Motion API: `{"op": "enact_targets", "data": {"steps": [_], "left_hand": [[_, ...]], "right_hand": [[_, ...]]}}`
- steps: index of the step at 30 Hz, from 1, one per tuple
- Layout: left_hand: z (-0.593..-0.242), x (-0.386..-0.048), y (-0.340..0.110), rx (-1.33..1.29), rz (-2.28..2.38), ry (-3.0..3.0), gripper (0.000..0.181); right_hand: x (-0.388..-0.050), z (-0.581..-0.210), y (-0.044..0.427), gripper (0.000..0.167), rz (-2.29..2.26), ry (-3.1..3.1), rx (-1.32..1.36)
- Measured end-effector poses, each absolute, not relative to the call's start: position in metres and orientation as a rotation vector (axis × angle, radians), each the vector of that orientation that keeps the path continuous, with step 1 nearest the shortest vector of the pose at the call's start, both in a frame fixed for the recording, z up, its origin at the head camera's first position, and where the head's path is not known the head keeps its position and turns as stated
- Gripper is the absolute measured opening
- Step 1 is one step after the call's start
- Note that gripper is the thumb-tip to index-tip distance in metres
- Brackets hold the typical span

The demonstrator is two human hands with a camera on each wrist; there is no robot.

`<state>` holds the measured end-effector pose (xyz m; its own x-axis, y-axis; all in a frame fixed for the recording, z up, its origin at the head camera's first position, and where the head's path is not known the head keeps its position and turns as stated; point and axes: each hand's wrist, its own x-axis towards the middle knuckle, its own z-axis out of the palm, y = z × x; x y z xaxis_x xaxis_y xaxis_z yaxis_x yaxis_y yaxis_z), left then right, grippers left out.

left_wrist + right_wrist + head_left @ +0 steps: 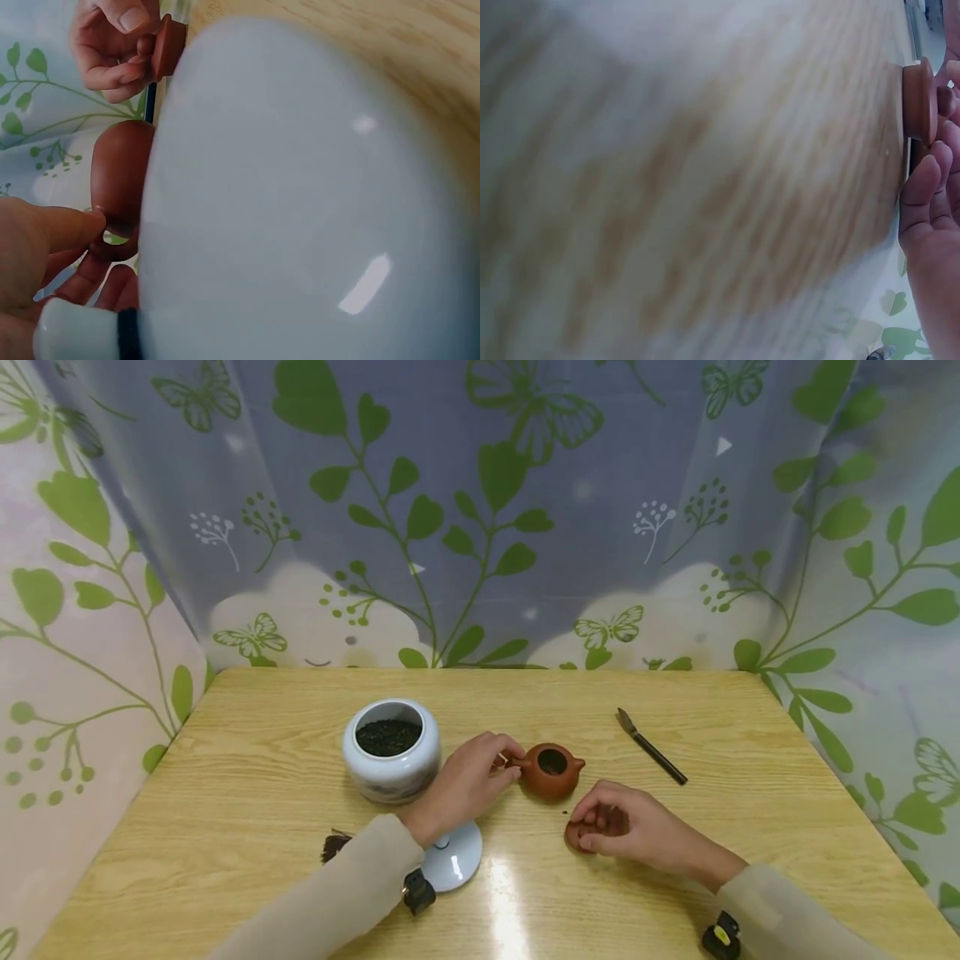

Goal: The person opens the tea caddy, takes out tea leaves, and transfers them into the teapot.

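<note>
My left hand (468, 781) pinches the loop handle of a small reddish-brown clay teapot (551, 787), which stands uncovered on the table with dark bits inside. In the left wrist view, the thumb meets the teapot's (120, 172) handle from one side, fingers from the other. To the right and nearer, my right hand (637, 827) holds the round clay teapot lid (576, 837) with curled fingers. The right wrist view shows the lid (917, 103) flat against the tabletop, knob towards the hand, fingertips at its edge.
Left of the teapot stands a white jar (393, 772) of dark loose tea leaves. Its white lid (453, 860) lies under the left forearm, beside a dark bristly object (335, 843), partly hidden by the sleeve. A dark slim tool (652, 747) with a pointed tip lies at the back right.
</note>
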<state>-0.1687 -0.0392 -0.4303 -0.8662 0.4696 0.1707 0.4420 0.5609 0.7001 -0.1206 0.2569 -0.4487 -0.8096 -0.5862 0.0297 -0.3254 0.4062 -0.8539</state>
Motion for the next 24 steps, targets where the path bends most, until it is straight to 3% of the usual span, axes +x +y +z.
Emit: {"op": "enact_targets", "data": {"steps": [24], "left_hand": [[-0.4316, -0.1708, -0.0376, 0.776, 1.210, 2.759, 0.014]], "right_hand": [[-0.1223, -0.4488, 0.2591, 0.011, -1.324, 2.427, -0.775]]}}
